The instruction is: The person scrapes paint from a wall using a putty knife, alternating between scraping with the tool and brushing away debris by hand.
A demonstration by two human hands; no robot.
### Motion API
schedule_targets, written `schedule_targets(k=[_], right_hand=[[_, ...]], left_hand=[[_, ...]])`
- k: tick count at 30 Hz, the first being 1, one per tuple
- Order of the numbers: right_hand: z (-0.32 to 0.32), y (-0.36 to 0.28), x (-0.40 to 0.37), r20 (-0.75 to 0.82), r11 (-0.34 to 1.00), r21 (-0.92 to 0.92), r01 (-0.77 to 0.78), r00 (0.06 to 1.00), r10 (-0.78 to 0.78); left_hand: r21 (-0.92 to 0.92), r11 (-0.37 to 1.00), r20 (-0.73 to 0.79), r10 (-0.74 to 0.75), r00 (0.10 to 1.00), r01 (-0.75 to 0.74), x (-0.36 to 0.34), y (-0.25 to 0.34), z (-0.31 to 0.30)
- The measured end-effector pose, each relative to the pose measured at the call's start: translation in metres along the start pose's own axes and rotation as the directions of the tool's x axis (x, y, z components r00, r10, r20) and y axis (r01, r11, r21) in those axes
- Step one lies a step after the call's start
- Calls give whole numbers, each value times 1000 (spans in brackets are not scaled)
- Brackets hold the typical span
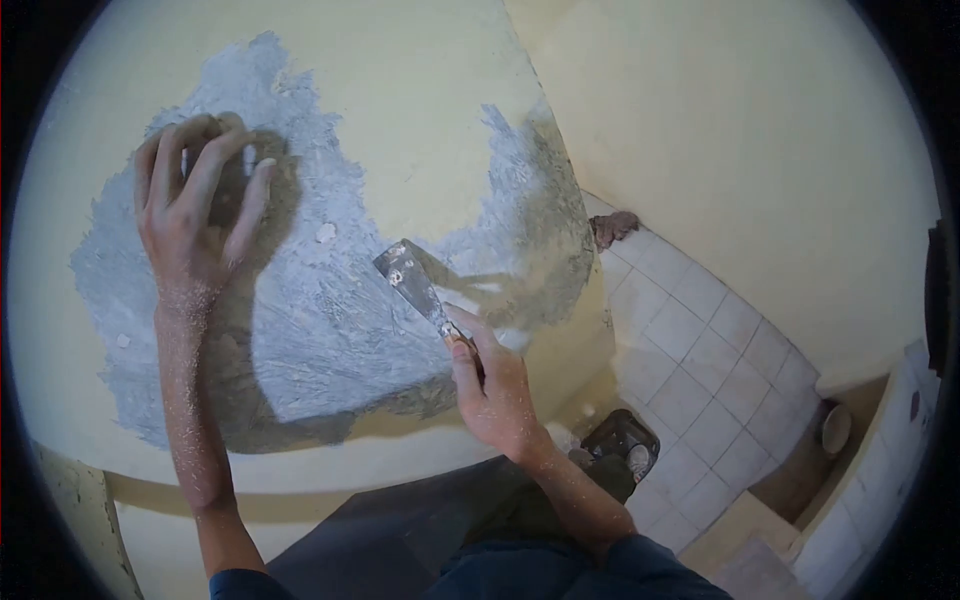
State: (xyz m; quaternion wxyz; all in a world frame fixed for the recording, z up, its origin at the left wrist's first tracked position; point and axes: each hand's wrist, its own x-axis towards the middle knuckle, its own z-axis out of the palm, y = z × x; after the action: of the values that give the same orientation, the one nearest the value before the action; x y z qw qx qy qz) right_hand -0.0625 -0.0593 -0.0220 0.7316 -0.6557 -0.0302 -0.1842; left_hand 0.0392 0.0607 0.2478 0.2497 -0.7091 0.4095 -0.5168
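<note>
The wall ahead has a large, scraped grey patch (330, 290) with jagged edges, surrounded by pale yellow paint (400, 130). My left hand (190, 200) is raised in front of the patch's left part, fingers bent and apart, holding nothing, with its shadow beside it. Lower and to the right, my right hand (492, 385) is closed around the handle of a scraper (410, 280). The scraper's blade points up and left over the grey patch; whether it touches the surface cannot be told. Pale dust specks cover my left forearm.
A tiled floor (690, 350) lies to the right, below another yellow wall (760, 170). A brown rag-like lump (613, 228) lies by the wall corner. A dark tray-like object (622, 440) is near my feet. A round bowl-like object (836, 428) is at the far right.
</note>
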Motion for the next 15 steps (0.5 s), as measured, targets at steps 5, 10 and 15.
schedule_targets(k=[5, 10, 15], right_hand=[[8, -10, -10, 30, 921, -359, 152, 988, -151], [5, 8, -5, 113, 892, -413, 183, 982, -149], [17, 28, 6, 48, 901, -395, 180, 983, -175]], left_hand=[[8, 997, 73, -72, 995, 72, -6, 14, 5], [12, 998, 59, -69, 996, 69, -11, 8, 14], [-24, 999, 80, -29, 996, 31, -12, 15, 7]])
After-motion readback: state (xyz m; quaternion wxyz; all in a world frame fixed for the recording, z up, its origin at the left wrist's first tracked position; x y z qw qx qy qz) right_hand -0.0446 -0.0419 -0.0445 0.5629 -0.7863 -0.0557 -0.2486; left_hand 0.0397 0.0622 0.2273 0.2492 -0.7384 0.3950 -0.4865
